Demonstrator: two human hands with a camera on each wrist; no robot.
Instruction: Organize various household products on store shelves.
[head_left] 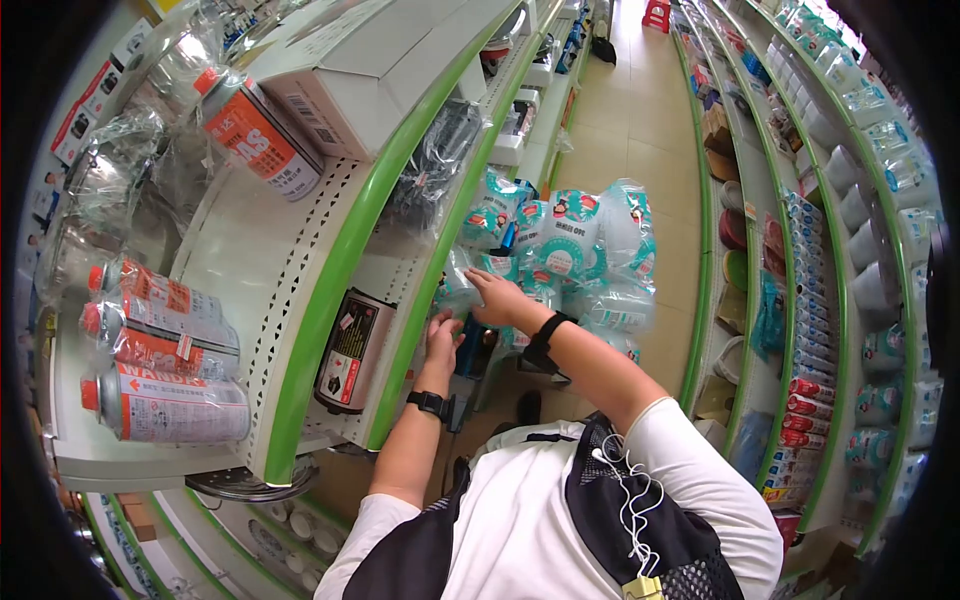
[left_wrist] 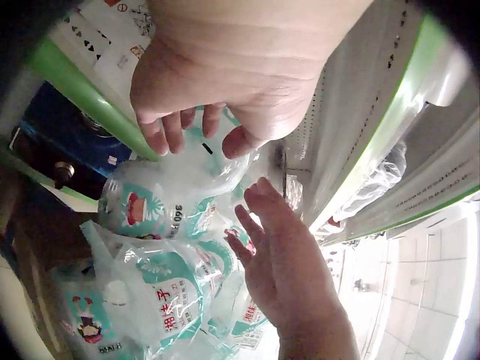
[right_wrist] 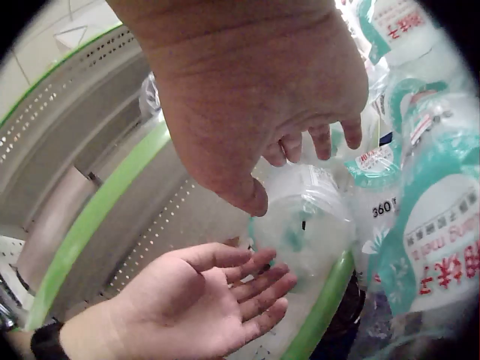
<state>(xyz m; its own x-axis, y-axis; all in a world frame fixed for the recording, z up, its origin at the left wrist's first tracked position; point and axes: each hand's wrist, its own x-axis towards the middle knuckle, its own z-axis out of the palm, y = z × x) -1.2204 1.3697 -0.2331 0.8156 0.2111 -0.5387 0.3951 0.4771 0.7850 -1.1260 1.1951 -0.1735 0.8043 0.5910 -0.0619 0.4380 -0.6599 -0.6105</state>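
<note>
A clear-wrapped package [right_wrist: 304,225] of what look like stacked disposable bowls lies on a lower shelf, in front of both hands. My right hand [head_left: 497,297] reaches over it from above; in the right wrist view the thumb and loosely bent fingers are right at its near end. Lower and to the left is my left hand [head_left: 440,342], its palm turned up in the right wrist view, fingertips close beside the package. Several more teal-and-white packages [head_left: 570,235] are piled just beyond the hands.
Green-edged shelving [head_left: 330,290] runs along the left, with a boxed item [head_left: 355,350] on the lower shelf. Orange gas cans [head_left: 180,405] and a white carton [head_left: 350,70] stand on the upper one. A tiled aisle [head_left: 600,130] separates this from stocked shelves [head_left: 800,250] at right.
</note>
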